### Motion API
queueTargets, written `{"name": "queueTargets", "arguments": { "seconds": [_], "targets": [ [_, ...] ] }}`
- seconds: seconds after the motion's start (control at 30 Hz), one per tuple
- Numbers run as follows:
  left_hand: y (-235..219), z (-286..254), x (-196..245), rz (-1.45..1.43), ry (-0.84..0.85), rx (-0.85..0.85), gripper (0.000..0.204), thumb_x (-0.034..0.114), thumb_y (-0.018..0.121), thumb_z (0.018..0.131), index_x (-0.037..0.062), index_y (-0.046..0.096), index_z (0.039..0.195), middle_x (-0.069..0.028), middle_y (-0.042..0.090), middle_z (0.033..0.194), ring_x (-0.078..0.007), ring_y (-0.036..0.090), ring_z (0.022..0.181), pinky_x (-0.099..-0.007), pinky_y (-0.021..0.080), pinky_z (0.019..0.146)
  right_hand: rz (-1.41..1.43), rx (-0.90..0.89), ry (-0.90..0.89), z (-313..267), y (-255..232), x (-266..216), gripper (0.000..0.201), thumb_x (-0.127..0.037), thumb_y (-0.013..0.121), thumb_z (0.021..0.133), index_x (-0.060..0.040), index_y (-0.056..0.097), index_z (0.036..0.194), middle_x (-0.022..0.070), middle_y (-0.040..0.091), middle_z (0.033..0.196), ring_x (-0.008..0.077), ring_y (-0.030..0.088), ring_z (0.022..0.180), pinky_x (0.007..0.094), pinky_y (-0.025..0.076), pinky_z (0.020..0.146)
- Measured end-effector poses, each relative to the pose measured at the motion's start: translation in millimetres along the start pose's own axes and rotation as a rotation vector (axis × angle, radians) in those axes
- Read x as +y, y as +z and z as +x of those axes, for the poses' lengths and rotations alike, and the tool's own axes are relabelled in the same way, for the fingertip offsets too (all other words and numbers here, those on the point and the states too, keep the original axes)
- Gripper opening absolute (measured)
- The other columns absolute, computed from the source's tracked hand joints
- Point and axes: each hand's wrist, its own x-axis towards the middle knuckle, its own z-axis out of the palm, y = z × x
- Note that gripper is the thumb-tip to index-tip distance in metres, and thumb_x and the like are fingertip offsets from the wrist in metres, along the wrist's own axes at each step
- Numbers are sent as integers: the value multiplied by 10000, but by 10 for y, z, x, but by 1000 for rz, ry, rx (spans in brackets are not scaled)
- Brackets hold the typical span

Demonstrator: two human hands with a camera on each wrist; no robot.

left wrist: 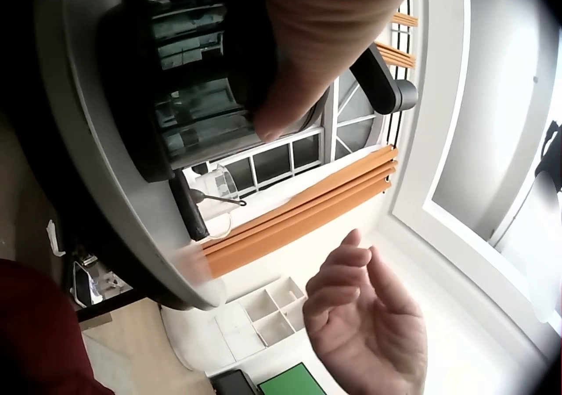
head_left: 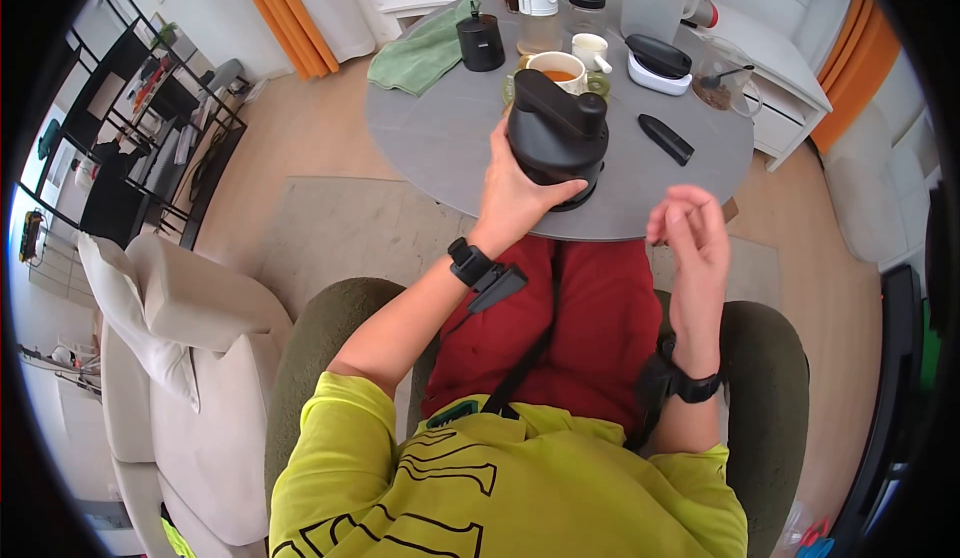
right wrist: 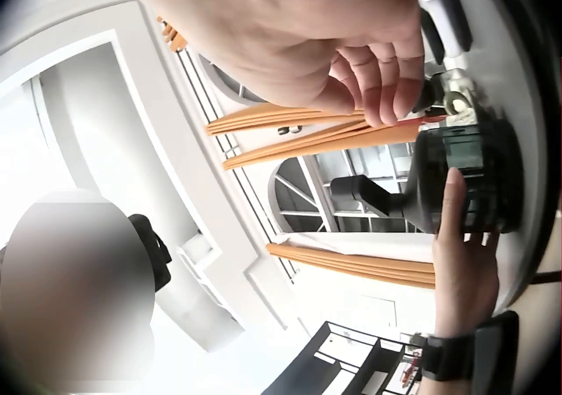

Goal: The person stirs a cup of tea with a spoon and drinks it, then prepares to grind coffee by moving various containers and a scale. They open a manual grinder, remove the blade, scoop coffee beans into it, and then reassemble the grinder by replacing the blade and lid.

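Note:
Near the front edge of the table, my left hand (head_left: 518, 196) grips a black hand coffee grinder (head_left: 556, 136), thumb and fingers round its body. The left wrist view brings out clear windows in the grinder's body (left wrist: 198, 118) and a crank handle (left wrist: 379, 79) sticking out of its top. Apart from it, right of the grinder and off the table's edge, my right hand (head_left: 697, 238) is raised with loosely bent fingers and holds nothing. Beyond the grinder stands a cup of orange-brown drink (head_left: 560, 66).
Right of the grinder lies a black elongated object (head_left: 665, 140). A glass jug (head_left: 728, 80) with brown contents stands at the right edge, near a black-and-white device (head_left: 660, 63). Farther back are a white mug (head_left: 590, 51), a black canister (head_left: 480, 43) and a green cloth (head_left: 420, 53).

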Motion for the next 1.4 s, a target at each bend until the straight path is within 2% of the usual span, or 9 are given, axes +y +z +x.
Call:
{"name": "queueTargets", "arguments": {
  "seconds": [0.07, 0.27, 0.37, 0.5, 0.6, 1.0, 1.27, 1.37, 1.4],
  "targets": [
    [21, 5, -24, -32, -2, 2, 1117, 247, 903, 600, -39, 187, 1407, -256, 459, 1332, -345, 499, 1235, -395, 424, 1029, -128, -17, -189, 143, 121, -120, 199, -72, 538, 965, -4, 542, 1151, 62, 613, 959, 130, 576, 871, 274, 460, 791],
    [8, 100, -123, -169, 98, -32, 1182, 215, 901, 637, -2, 86, 1465, -217, 329, 1427, -281, 419, 1301, -372, 409, 1050, -577, -179, -646, 605, 550, -338, 326, -170, 616, 906, -19, 569, 1191, 122, 630, 1075, 267, 606, 1001, 341, 462, 885],
    [-115, 171, 87, -321, 26, -82, 1122, 187, 891, 650, 22, 142, 1470, -177, 363, 1406, -257, 429, 1288, -363, 419, 1042, -640, -289, -522, 747, 591, -296, 320, -211, 605, 906, -26, 589, 1166, 149, 629, 1096, 304, 605, 1008, 351, 460, 890],
    [-192, 334, 110, -63, 154, -133, 1018, 218, 887, 645, 11, 261, 1420, -150, 458, 1325, -239, 493, 1210, -349, 440, 1003, -606, -281, -485, 886, 592, -123, 307, -223, 585, 915, -25, 593, 1149, 152, 656, 1066, 334, 626, 970, 365, 476, 861],
    [-219, 303, 148, -210, -36, -236, 1060, 248, 894, 631, -12, 243, 1425, -172, 484, 1290, -253, 505, 1201, -353, 433, 1013, -650, -235, -528, 915, 575, -125, 268, -213, 622, 894, -17, 595, 1075, 145, 672, 988, 306, 641, 913, 365, 489, 826],
    [-208, 233, 183, -267, -20, -247, 1137, 310, 869, 668, 33, 132, 1489, -188, 408, 1392, -281, 399, 1315, -370, 315, 1095, -756, -361, -536, 953, 441, -359, 251, -103, 626, 853, -97, 658, 1102, 78, 661, 1000, 192, 608, 889, 324, 469, 828],
    [-180, 241, 236, -371, -131, -243, 1107, 251, 843, 690, 65, 110, 1499, -169, 392, 1414, -277, 338, 1354, -389, 244, 1122, -532, -508, -379, 884, 487, -399, 194, -108, 586, 878, -78, 679, 1045, 23, 642, 1020, 126, 546, 863, 298, 444, 799],
    [-187, 220, 260, -361, -161, -241, 1091, 238, 837, 696, 68, 116, 1496, -165, 389, 1413, -272, 343, 1348, -383, 251, 1118, -545, -410, -358, 926, 520, -301, 179, -170, 605, 887, -82, 685, 1021, 45, 632, 997, 138, 545, 865, 286, 438, 793],
    [-183, 215, 244, -360, -168, -243, 1091, 238, 837, 696, 68, 116, 1496, -165, 389, 1413, -272, 343, 1348, -383, 251, 1118, -703, -289, -520, 916, 531, -292, 198, -219, 633, 870, -83, 690, 1003, 71, 643, 975, 168, 576, 846, 279, 446, 762]
  ]
}}
